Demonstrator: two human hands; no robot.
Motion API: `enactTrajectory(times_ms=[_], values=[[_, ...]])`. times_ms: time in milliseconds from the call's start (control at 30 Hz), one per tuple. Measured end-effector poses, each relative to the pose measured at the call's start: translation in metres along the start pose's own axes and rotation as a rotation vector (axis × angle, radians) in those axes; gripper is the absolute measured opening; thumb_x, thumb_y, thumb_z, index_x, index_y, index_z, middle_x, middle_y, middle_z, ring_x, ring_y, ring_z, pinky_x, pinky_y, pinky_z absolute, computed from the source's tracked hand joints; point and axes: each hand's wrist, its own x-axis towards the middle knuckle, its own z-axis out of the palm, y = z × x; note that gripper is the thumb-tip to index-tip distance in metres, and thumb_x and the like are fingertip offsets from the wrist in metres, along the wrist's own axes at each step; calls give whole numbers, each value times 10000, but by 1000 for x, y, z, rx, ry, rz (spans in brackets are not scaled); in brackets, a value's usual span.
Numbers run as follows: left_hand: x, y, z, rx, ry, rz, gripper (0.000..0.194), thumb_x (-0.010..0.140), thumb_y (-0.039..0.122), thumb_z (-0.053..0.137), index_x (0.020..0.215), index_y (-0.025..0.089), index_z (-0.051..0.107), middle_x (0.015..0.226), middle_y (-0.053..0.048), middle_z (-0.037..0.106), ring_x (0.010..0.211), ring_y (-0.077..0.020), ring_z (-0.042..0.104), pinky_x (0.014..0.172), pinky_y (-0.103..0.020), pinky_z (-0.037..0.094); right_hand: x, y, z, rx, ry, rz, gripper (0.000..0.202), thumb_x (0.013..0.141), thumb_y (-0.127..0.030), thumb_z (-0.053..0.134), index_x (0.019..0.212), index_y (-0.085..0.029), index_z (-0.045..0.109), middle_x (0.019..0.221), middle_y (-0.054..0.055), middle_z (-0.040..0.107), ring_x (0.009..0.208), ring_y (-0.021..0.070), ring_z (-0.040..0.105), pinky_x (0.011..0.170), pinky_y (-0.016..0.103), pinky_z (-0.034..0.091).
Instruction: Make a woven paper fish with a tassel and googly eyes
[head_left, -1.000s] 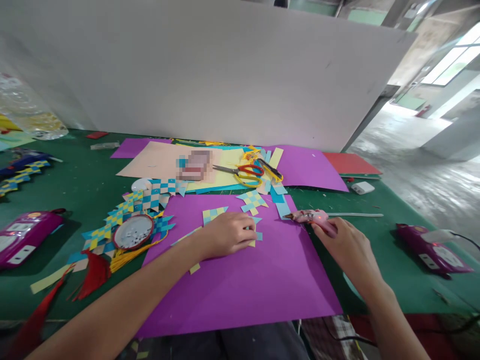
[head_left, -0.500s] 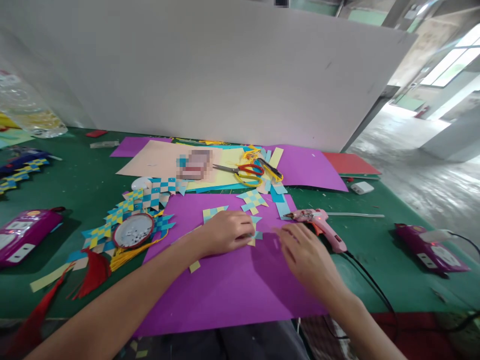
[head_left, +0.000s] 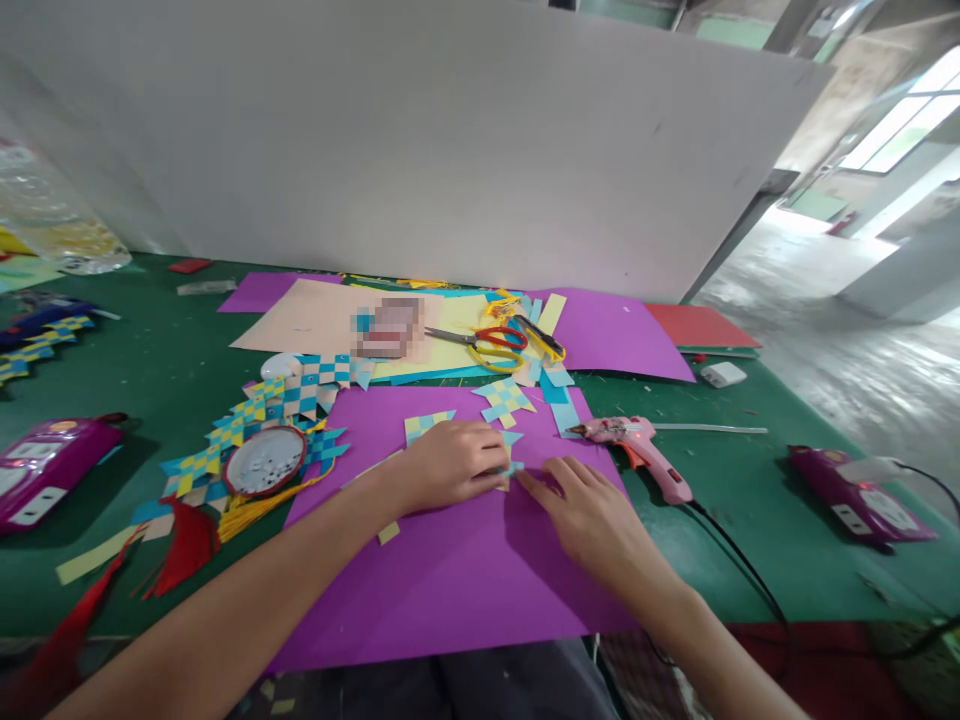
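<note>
My left hand (head_left: 457, 465) lies over a small woven paper piece (head_left: 513, 468) in blue and pale yellow, its fingers curled together and holding the piece on the purple sheet (head_left: 465, 590). Most of that piece is hidden under the hand. From the right, my right hand (head_left: 589, 510) reaches in, thumb tip at the piece's right edge and the other fingers apart from the thumb. A woven paper star (head_left: 505, 402) lies just beyond. Another checked piece (head_left: 426, 427) shows past my left hand. A pink glue gun (head_left: 637, 445) rests right of my right hand.
Scissors (head_left: 487, 343) and a cutter (head_left: 541, 338) lie on coloured paper at the back. At left are woven strips (head_left: 251, 415), a round dish (head_left: 266, 461) of small bits and a red tassel (head_left: 191, 550). Power strips (head_left: 56, 470) sit both sides. A grey panel (head_left: 450, 140) stands behind.
My right hand has moved left from beside the glue gun's tip to the right edge of the woven paper piece. My left hand has stayed in place.
</note>
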Motion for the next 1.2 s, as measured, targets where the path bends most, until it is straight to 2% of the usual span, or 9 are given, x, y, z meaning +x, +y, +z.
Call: enactTrajectory(times_ms=[167, 433, 567, 700, 767, 867, 1000, 1067, 1200], values=[[-1, 1, -1, -9, -9, -27, 193, 931, 372, 526, 927, 202, 618, 959, -29, 662, 901, -188, 604, 740, -284, 416, 0, -2, 0, 12, 22, 8, 386, 867, -48, 447, 1204, -177, 586, 970, 98, 610, 854, 219, 571, 698, 341, 485], [-1, 1, -1, -50, 17, -23, 171, 924, 345, 533, 932, 204, 630, 952, -31, 665, 911, -187, 606, 766, -288, 429, 6, -5, 1, -16, -20, 50, 393, 880, -50, 415, 1222, -172, 564, 972, 103, 605, 873, 232, 563, 715, 359, 479], [-1, 2, 0, -68, 33, -30, 177, 917, 354, 544, 904, 205, 638, 937, -32, 667, 898, -186, 605, 753, -284, 433, 6, -7, 1, -26, 4, 62, 336, 893, -60, 394, 1134, -172, 600, 954, 107, 608, 856, 228, 561, 710, 359, 482], [-1, 0, 0, -134, 35, -83, 162, 924, 332, 545, 933, 217, 658, 948, -21, 682, 897, -174, 619, 743, -266, 441, 3, -8, 2, -46, 11, 53, 364, 887, -60, 417, 1201, -170, 564, 979, 106, 613, 882, 236, 564, 726, 363, 476], [-3, -4, -2, -172, 71, -137, 168, 941, 302, 519, 963, 218, 663, 957, -15, 691, 892, -164, 630, 758, -261, 447, 1, -8, 2, -31, 15, 59, 340, 872, -53, 440, 1164, -156, 581, 978, 106, 616, 882, 239, 568, 734, 366, 474], [-7, -14, -12, -159, 205, -258, 200, 957, 282, 481, 971, 198, 662, 961, -27, 694, 900, -165, 634, 795, -269, 458, -2, -11, 1, 12, 67, 84, 318, 874, -60, 451, 1154, -125, 588, 978, 114, 630, 889, 243, 574, 758, 381, 475], [-15, -32, -26, -16, 379, -448, 238, 961, 286, 447, 963, 193, 666, 969, -45, 688, 925, -184, 630, 841, -304, 469, -2, -25, 1, 100, 203, 43, 327, 915, -120, 450, 1216, -145, 575, 1153, 122, 632, 1071, 254, 552, 885, 411, 458], [-18, -39, -29, 37, 348, -500, 234, 936, 332, 493, 986, 191, 673, 997, -58, 688, 958, -209, 625, 863, -331, 471, 1, -34, 3, 145, 222, 2, 327, 924, -164, 470, 1234, -159, 572, 1228, 106, 618, 1134, 251, 535, 962, 432, 431], [-22, -46, -30, -74, 108, -484, 407, 826, 494, 629, 1121, 216, 664, 1097, -71, 669, 1022, -243, 606, 886, -357, 471, 6, -45, 6, 193, 170, 18, 325, 935, -254, 496, 1242, -174, 570, 1231, 85, 629, 1133, 248, 543, 1056, 492, 368]])
